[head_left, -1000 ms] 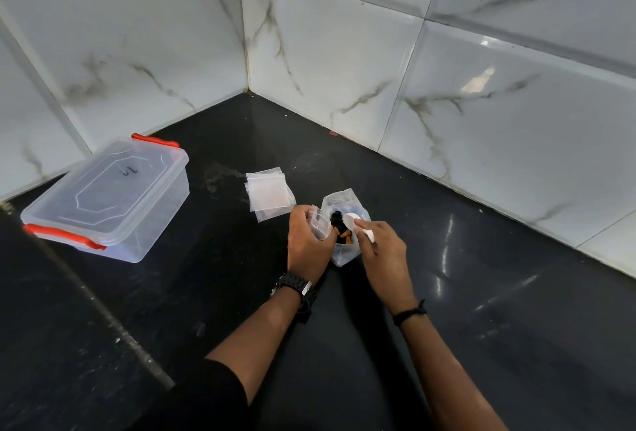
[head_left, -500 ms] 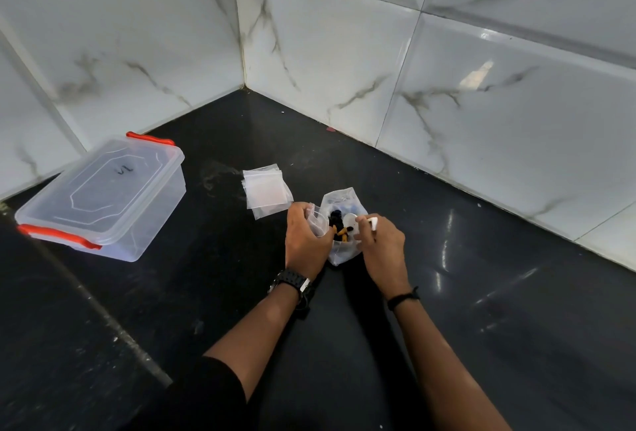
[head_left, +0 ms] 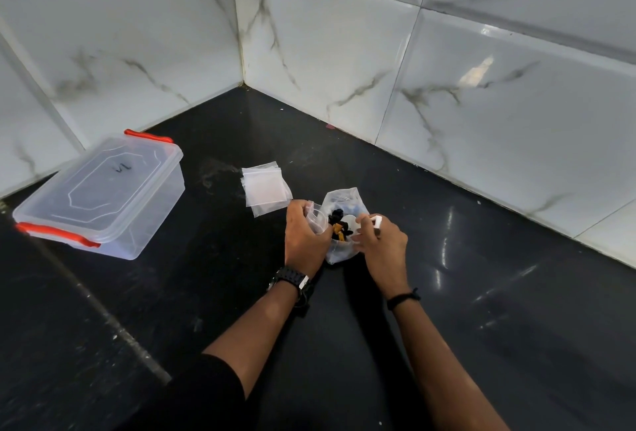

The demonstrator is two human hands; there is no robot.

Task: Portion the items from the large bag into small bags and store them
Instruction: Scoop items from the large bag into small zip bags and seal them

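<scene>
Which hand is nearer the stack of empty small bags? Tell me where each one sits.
Left. The left hand sits just beside the stack of empty small bags, gripping a small bag. The right hand is farther off, beyond the large bag, holding a white scoop.

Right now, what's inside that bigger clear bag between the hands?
The large bag holds small black and orange-brown pieces, and the bowl of a white spoon gripped by the right hand. Both hands cover its lower contents.

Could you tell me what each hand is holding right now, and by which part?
Left hand grips a small clear bag by its open mouth; right hand holds a white spoon by its handle.
</scene>
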